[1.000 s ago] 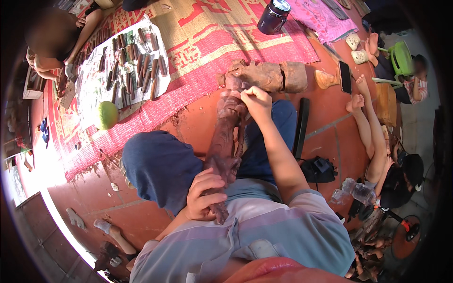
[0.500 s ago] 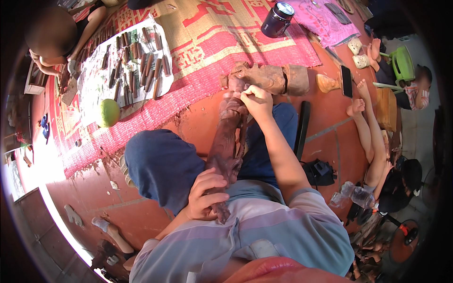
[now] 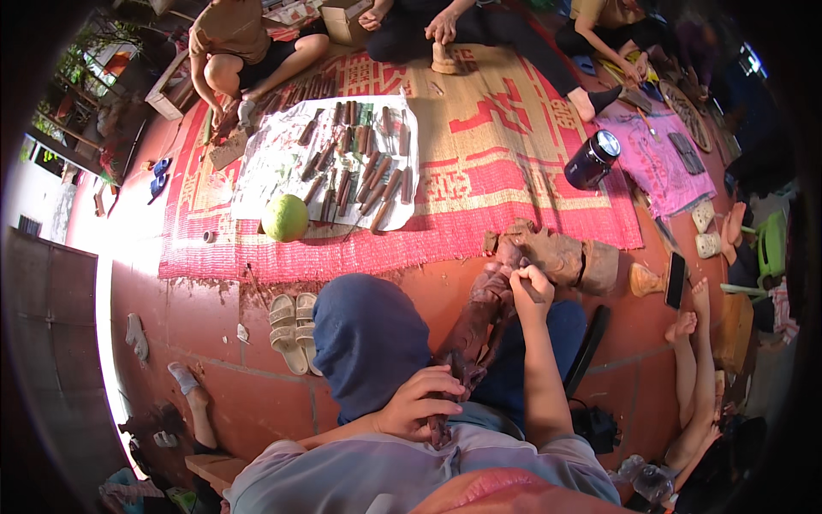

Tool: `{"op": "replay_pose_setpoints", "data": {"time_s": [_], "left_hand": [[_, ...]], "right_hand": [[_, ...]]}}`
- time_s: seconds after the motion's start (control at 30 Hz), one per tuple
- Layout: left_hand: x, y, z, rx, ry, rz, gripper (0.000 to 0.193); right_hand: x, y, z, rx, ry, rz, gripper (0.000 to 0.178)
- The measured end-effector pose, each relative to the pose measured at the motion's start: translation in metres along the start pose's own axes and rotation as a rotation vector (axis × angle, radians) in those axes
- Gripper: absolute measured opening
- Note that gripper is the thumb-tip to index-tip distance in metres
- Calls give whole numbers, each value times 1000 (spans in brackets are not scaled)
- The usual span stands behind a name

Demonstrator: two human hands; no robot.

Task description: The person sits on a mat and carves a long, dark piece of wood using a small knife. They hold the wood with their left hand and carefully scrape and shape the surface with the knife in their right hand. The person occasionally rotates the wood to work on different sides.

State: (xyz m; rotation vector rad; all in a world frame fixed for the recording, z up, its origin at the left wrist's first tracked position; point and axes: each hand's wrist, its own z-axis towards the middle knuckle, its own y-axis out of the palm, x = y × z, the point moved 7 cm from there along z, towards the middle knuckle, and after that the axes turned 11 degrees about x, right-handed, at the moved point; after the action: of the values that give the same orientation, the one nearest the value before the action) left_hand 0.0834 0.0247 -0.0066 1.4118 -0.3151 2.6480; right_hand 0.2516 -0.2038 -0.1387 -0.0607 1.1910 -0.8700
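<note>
A long dark brown wooden carving [image 3: 476, 330] lies across my lap between my blue-trousered knees. My left hand [image 3: 417, 403] grips its near end against my body. My right hand [image 3: 529, 288] is closed around a small carving tool, its tip pressed on the far end of the carving. Just beyond that hand lies a second, paler wooden figure [image 3: 561, 257] on the red tiled floor.
A red woven mat [image 3: 479, 137] carries a white cloth [image 3: 274, 163] with several chisels, a green round fruit [image 3: 285, 217] and a dark jar [image 3: 592, 159]. Sandals [image 3: 291, 330] lie by my knee. Other people sit around; bare feet [image 3: 689, 317] and a phone [image 3: 675, 279] are at my right.
The view has swung so more of the mat and the people beyond show. Both hands keep their hold; the right hand stays working at the carving's far end.
</note>
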Motion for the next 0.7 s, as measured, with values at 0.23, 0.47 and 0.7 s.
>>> {"op": "replay_pose_setpoints", "data": {"time_s": [0.23,0.47,0.7], "left_hand": [[6,3,9,-17,-15,-35,29],[2,3,3,-10,7,-12,27],[4,3,11,-13,4,-10,27]], "right_hand": [[-10,-10,11,56,-51,18,13],[1,-7,11,33,37,78,13],[12,-11,15,52,17,48,14]]}}
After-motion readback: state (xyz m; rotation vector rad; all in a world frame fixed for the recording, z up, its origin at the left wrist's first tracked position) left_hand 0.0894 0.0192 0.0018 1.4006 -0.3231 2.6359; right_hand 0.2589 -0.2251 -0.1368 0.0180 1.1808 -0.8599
